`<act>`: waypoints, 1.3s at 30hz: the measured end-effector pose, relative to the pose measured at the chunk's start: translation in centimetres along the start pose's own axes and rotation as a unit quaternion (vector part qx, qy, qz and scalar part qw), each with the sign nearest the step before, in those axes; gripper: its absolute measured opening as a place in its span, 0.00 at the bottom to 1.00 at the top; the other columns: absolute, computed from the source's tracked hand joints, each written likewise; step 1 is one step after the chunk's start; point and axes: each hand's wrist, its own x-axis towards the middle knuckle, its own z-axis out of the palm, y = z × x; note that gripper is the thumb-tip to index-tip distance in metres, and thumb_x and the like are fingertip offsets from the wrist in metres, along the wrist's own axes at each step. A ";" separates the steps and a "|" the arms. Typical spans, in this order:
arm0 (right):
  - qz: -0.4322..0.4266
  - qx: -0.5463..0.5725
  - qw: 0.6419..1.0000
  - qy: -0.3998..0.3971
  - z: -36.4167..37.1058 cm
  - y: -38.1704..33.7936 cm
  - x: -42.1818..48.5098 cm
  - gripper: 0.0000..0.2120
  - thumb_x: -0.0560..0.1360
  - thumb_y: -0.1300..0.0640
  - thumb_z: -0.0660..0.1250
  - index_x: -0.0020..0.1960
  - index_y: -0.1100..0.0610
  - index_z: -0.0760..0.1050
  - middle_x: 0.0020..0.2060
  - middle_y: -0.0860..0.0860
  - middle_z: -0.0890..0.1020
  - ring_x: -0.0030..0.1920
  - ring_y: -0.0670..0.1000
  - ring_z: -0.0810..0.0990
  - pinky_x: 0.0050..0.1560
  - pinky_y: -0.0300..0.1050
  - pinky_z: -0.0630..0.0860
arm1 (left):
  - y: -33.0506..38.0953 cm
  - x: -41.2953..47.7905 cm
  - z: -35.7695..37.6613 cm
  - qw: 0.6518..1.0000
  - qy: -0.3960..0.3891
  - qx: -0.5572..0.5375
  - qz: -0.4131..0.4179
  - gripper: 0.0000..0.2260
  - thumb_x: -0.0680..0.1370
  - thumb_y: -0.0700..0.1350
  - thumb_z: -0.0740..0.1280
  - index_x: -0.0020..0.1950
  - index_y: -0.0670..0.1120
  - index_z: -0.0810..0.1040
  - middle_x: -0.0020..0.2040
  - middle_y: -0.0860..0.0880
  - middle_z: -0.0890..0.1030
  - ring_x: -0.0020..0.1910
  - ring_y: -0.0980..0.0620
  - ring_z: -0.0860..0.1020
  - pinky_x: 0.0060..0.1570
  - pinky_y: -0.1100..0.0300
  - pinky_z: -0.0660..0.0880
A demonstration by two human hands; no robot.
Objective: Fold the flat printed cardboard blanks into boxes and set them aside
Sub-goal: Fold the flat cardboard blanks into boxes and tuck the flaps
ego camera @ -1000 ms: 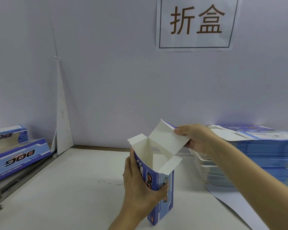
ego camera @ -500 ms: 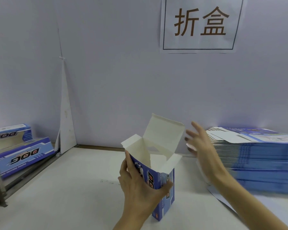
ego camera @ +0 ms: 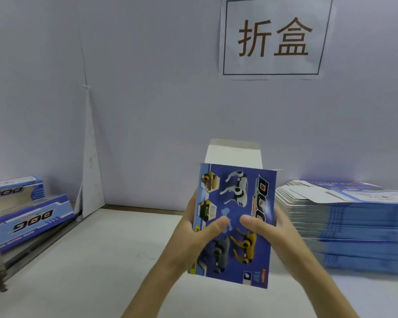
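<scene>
both forearms came up from the bottom edge, converging. left hand and right hand gripped the box by its sides, thumbs flat on the front face, tips close but apart.

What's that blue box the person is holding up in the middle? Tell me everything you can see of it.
The box is thin printed cardboard, blue outside, white inside. Its broad face, toward the camera, shows toy dogs in white, grey and yellow and a DOG logo. It is held upright, slightly tilted, its white top flap open. The left hand and right hand grip its sides, thumbs on the front. Whether it touches the table is unclear.
</scene>
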 end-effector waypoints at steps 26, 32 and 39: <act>-0.053 0.037 0.998 -0.005 -0.2 0.0 -0.3 0.31 0.67 0.50 0.71 0.69 0.41 0.68 0.57 0.48 0.83 0.53 0.54 0.84 0.46 0.51 0.82 | 0.8 -0.2 -0.3 0.993 0.005 -0.114 0.016 0.28 0.70 0.57 0.73 0.68 0.53 0.71 0.57 0.52 0.83 0.56 0.52 0.82 0.52 0.55 0.80; -0.038 0.065 0.997 0.030 0.5 0.1 -0.1 0.34 0.66 0.46 0.72 0.70 0.44 0.66 0.55 0.49 0.84 0.50 0.54 0.85 0.37 0.43 0.82 | 0.4 -0.3 -2.3 0.984 -0.089 -0.126 -0.086 0.16 0.72 0.53 0.73 0.58 0.54 0.79 0.55 0.48 0.84 0.52 0.46 0.83 0.44 0.58 0.80; 0.061 -0.031 0.997 -0.028 0.2 1.0 0.2 0.29 0.68 0.37 0.64 0.67 0.38 0.65 0.51 0.44 0.85 0.49 0.49 0.85 0.45 0.44 0.82 | 1.4 -0.6 -6.4 0.983 -0.136 -0.045 -0.119 0.24 0.66 0.58 0.74 0.61 0.58 0.77 0.58 0.49 0.83 0.55 0.45 0.82 0.49 0.55 0.80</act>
